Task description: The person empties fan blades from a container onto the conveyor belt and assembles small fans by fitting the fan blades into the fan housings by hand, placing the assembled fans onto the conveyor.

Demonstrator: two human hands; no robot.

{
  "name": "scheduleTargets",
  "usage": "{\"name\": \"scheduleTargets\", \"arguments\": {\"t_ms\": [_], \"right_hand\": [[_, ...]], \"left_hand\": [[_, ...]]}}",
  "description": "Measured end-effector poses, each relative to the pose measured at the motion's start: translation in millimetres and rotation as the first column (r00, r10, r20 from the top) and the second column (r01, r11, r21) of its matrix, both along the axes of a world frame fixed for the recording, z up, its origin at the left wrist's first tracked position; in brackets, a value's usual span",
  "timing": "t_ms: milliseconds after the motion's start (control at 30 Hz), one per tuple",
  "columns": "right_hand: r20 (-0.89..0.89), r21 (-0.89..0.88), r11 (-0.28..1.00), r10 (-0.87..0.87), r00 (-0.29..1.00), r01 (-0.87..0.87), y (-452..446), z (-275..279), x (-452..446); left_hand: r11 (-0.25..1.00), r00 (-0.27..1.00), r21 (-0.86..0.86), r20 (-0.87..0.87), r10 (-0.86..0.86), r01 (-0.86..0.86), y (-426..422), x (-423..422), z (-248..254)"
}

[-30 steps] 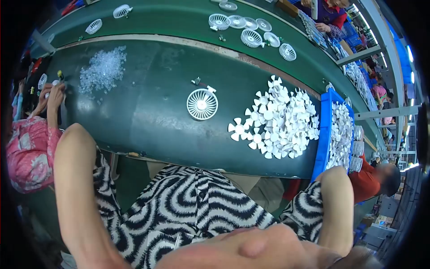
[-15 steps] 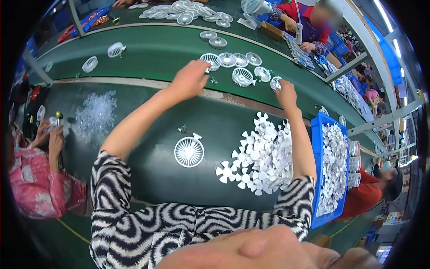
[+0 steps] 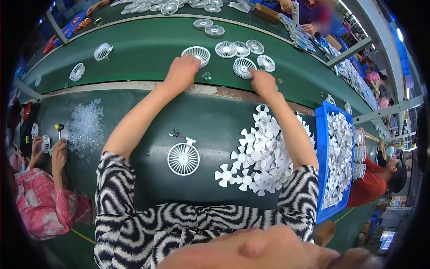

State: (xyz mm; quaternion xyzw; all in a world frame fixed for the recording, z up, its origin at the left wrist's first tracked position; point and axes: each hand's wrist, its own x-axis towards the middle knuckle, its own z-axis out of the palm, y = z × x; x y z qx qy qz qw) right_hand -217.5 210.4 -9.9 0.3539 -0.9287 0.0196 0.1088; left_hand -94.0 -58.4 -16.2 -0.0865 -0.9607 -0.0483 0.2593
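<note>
My left hand [image 3: 182, 71] has its fingers closed on the near rim of a white slatted fan housing [image 3: 197, 54] on the green belt [image 3: 148, 54]. To the right, my right hand [image 3: 263, 83] grips the right edge of another white fan housing [image 3: 244, 67], also on the belt. Several flat round grilles [image 3: 226, 49] lie between and behind my hands. On the dark table in front of me rests one more fan housing [image 3: 183, 159], with a small wired circuit board [image 3: 174, 133] beyond it. White fan blades [image 3: 255, 156] are heaped below my right forearm.
A blue crate [image 3: 321, 157] of white blades stands right of the heap. Small clear parts [image 3: 85, 125] lie piled at the left. A co-worker in pink [image 3: 42, 201] works at the far left, another in red [image 3: 368, 184] sits at the right. A metal frame [image 3: 389, 109] crosses the right side.
My hands came up from beside my body to the belt. Since the middle frame, my right hand has moved left to a different housing, and the left-hand housing has separated from the row of grilles.
</note>
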Motion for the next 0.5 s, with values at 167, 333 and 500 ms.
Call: {"name": "scheduleTargets", "arguments": {"t_ms": [167, 333, 500], "right_hand": [[0.0, -0.025, 0.998, -0.049, 0.999, 0.049, -30.1, -22.3, 0.0], [-0.058, -0.113, 0.982, 0.149, 0.987, -0.154, -52.5, 13.1, 59.1], [0.026, -0.188, 0.918, 0.36, 0.933, -0.349, -104.7, 21.9, 169.0]], "left_hand": [[0.998, 0.998, 0.004, -0.022, 0.066, -0.066, -34.8, 107.9, 16.6], [0.977, 0.957, -0.03, 0.197, 0.213, -0.211, -60.2, 221.0, 12.0], [0.96, 0.911, -0.019, 0.31, 0.27, -0.278, -46.2, 280.8, 16.1]]}}
